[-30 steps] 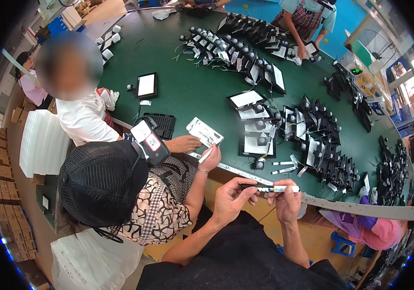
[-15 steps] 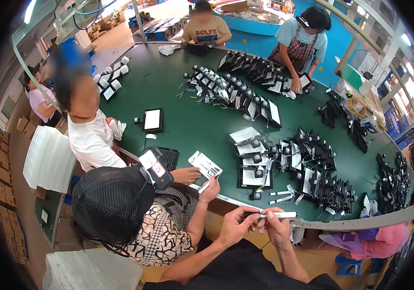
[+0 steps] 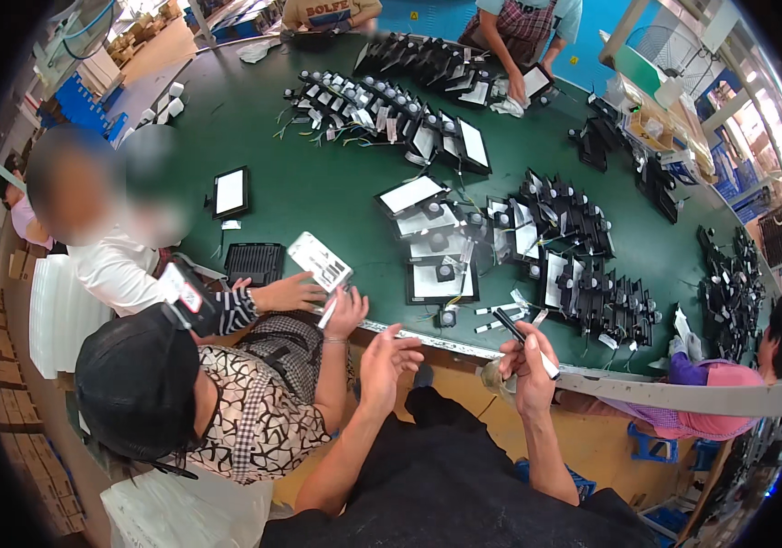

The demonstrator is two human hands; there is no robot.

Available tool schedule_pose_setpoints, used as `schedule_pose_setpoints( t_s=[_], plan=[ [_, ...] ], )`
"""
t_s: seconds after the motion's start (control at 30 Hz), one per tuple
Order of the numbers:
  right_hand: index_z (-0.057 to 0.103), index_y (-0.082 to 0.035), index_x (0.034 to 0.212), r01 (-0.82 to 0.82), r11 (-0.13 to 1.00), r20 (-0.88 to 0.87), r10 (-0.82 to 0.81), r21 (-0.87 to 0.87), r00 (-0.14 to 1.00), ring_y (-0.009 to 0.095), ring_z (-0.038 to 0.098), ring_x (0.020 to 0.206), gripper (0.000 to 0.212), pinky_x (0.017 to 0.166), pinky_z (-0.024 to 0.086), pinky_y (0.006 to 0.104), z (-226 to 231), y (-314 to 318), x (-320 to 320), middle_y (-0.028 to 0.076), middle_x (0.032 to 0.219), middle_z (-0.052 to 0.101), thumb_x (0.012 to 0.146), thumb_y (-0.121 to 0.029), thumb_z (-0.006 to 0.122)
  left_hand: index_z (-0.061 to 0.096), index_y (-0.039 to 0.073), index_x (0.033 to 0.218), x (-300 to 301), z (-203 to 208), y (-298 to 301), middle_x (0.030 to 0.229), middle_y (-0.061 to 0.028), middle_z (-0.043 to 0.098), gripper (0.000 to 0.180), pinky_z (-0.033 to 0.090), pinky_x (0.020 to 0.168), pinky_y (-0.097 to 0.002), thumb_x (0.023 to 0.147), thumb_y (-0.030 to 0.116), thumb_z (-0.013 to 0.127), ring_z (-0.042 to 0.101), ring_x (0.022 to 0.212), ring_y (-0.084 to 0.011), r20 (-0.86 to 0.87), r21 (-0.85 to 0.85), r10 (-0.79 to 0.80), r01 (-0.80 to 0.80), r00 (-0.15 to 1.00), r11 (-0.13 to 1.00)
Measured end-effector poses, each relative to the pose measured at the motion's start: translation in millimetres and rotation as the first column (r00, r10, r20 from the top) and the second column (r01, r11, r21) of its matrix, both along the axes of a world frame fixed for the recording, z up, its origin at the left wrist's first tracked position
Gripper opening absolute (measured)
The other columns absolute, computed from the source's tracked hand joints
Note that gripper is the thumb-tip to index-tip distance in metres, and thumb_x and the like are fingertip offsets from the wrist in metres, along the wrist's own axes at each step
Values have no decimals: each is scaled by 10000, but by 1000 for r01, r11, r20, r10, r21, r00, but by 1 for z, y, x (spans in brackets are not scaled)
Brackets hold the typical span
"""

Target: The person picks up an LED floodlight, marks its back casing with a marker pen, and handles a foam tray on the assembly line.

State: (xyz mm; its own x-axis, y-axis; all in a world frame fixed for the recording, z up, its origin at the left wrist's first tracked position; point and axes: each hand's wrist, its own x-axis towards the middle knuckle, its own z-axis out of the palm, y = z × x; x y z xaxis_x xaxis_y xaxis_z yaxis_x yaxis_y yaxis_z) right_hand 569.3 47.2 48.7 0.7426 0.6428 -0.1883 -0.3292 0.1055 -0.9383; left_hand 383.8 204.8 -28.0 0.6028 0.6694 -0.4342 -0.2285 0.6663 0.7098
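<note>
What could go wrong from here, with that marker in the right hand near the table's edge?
Only the right hand grips the black-and-white marker, so it might slip and drop. The small domed piece lies close to the front edge of the table and could be knocked off by a careless sweep. The empty left hand is near the co-worker's hand, so the two might bump.
</note>
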Motion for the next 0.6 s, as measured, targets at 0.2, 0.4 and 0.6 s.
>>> schedule_pose_setpoints(
  t_s=[0.2, 0.4, 0.6],
  plan=[
    [548, 28, 1340, -45, 993, 282, 74, -108, 957, 154, 666, 838, 352, 745, 529, 275, -2, 6, -2, 127, 1047, 682, 1025, -128, 537, 447, -15, 1383, 41, -9, -8, 1249, -204, 619, 608, 513, 891, -392, 1078, 493, 314, 631, 1062, -285, 195, -333, 116, -45, 974, 942],
    [480, 33, 1403, -190, 966, 412, 247, -174, 877, 207, 620, 1061, 469, 935, 491, 355, -6, 26, -12, 169, 1198, 631, 972, -131, 564, 537, -5, 1277, 80, -7, -14, 1210, -181, 662, 422, 531, 870, -353, 1063, 354, 478, 671, 1018, -246, 151, -308, 72, -22, 986, 951],
    [479, 30, 1401, -141, 988, 363, 155, -64, 919, 214, 632, 1034, 467, 909, 501, 363, -15, 33, 0, 169, 1199, 626, 987, -178, 531, 621, 12, 1085, 47, -90, 50, 998, -144, 729, 298, 536, 670, -285, 993, 295, 636, 711, 809, -196, -127, -136, 233, -250, 964, 959]
  ],
)
